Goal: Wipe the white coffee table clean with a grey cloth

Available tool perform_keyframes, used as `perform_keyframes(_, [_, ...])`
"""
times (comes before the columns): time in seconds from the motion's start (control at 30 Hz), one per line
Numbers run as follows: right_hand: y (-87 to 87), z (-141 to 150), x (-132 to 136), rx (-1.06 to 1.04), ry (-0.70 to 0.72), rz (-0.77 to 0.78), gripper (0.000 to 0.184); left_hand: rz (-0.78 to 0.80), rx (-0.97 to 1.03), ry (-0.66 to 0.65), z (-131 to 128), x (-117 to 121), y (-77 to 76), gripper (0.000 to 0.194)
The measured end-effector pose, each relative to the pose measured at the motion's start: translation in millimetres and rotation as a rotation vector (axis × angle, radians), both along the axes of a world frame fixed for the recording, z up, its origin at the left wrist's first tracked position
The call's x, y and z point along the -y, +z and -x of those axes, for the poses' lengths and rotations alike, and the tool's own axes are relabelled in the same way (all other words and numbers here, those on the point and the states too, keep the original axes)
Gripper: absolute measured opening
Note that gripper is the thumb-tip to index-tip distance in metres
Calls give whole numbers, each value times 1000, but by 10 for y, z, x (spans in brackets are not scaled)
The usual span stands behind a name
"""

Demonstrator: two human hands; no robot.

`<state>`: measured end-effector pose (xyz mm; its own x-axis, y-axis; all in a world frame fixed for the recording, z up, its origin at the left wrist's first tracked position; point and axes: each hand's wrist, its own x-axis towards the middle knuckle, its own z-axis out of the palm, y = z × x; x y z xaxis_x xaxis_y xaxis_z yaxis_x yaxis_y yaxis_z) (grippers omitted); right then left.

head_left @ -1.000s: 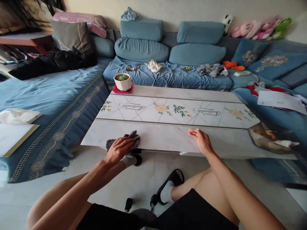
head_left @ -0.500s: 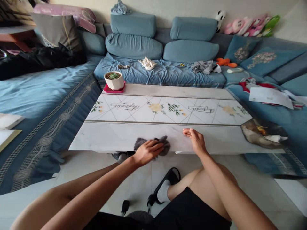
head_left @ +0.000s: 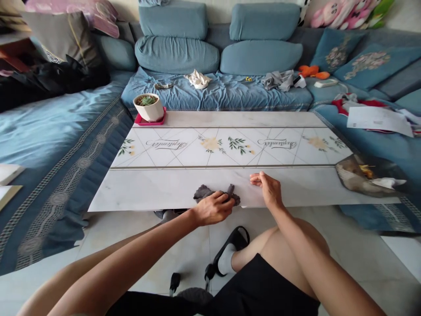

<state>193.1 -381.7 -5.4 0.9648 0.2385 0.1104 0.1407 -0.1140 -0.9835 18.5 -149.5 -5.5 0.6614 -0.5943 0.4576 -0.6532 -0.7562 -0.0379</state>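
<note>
My left hand (head_left: 214, 208) presses a crumpled grey cloth (head_left: 215, 193) onto the near edge of a low white marble-pattern table (head_left: 158, 188), fingers closed over the cloth. My right hand (head_left: 268, 188) rests on the tabletop just to the right of the cloth, fingers loosely curled together with nothing visible in them. I am seated, with both knees below the table's front edge.
A small potted succulent (head_left: 148, 106) on a red tray (head_left: 140, 122) stands at the table's far left corner. A blue L-shaped sofa (head_left: 59, 127) wraps round the table, strewn with cushions, clothes and papers (head_left: 378, 119). A dark object (head_left: 365, 177) overlaps the table's right end.
My left hand has slid the cloth rightward along the table's front edge, from the left part to just beside my right hand, which stayed in place with its fingers curling.
</note>
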Motion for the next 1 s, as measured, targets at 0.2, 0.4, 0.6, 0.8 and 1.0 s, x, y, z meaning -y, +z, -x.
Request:
perform_keyframes(0.2, [-3,23,8,-23,-10,-85,70,-13,-9,61,489,-556,121,22])
perform_keyframes(0.4, [-1,26,-30,-43,-33,-149,72,-91,4,96,493,-532,190,18])
perform_keyframes(0.6, [-11,33,-10,-44,-44,-159,71,-105,-33,111,97,49,114,21])
perform_keyframes(0.8, [10,50,-14,-56,-40,-199,69,-126,-13,173,526,-486,206,19])
perform_keyframes(1.0, [26,61,-30,-54,-61,-194,69,-138,-21,155,357,-211,144,17])
